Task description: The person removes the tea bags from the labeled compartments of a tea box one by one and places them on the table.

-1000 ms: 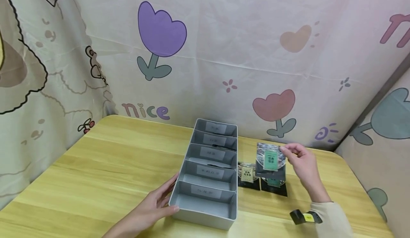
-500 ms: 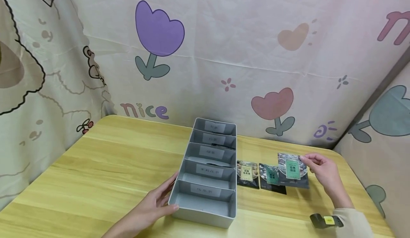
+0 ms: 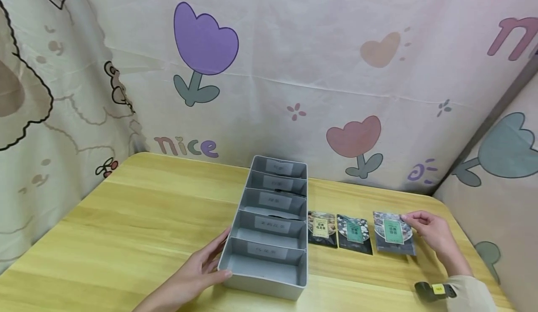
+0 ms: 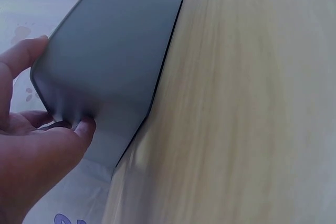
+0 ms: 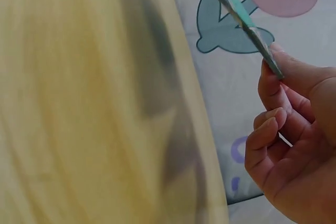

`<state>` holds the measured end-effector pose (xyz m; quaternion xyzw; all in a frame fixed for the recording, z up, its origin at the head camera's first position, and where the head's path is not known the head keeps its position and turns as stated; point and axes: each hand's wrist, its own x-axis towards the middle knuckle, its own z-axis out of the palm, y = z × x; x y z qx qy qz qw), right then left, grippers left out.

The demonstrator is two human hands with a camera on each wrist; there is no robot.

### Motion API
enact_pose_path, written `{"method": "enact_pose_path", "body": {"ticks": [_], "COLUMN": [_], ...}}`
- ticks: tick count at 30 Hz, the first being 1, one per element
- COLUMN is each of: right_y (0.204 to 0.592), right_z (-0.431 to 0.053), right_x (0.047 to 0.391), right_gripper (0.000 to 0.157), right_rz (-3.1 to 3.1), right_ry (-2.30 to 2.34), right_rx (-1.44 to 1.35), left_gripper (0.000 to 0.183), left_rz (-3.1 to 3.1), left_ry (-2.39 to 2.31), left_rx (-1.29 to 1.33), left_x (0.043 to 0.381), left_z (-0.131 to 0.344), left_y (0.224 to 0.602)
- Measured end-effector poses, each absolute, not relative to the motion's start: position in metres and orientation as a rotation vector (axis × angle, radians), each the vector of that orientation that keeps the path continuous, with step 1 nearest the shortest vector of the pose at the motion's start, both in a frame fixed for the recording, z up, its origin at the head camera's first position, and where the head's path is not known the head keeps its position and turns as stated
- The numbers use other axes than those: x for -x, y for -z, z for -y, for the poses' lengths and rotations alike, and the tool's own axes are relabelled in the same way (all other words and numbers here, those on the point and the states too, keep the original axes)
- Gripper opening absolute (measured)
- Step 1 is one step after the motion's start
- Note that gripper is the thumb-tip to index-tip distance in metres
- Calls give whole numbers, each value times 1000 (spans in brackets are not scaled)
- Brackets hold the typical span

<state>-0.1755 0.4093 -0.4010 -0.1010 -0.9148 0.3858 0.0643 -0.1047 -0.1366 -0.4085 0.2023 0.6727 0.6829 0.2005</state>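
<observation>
A grey divided storage box (image 3: 262, 287) with handwritten labels in its compartments stands lengthwise on the table. My left hand (image 3: 193, 269) grips its near left corner, thumb at the front rim and fingers along the side; the left wrist view shows the box's outer wall (image 4: 110, 45) close up. Out to the right, my right hand (image 3: 437, 238) pinches the upper right edge of a dark tea sachet (image 3: 384, 244) with a green label. Seen edge-on in the right wrist view, that sachet (image 5: 239, 17) is held between thumb and finger, above the table.
Between the box and the held sachet lie a yellow-labelled sachet (image 3: 320, 230) and a green-labelled sachet (image 3: 355, 232), flat on the wooden table (image 3: 159, 209). Dark packet edges (image 3: 290, 192) show inside two compartments. A printed curtain (image 3: 269, 69) hangs behind the table.
My right hand has carried the sachet rightward and down, from over the other green-labelled sachet to beside it, uncovering that one. The left hand keeps its hold on the box.
</observation>
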Motion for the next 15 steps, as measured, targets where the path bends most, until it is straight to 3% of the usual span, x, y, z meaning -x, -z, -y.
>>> {"method": "enact_pose_path", "body": {"ticks": [15], "right_y": [406], "right_z": [-409], "right_x": [178], "right_gripper": [34], "right_rz": [2907], "right_ry": [-968], "right_rx": [264], "left_gripper": [77], "left_rz": [-1886], "left_ry": [-1933], "left_rx": [-658], "left_x": [106], "left_z": [138], "left_y": [413]}}
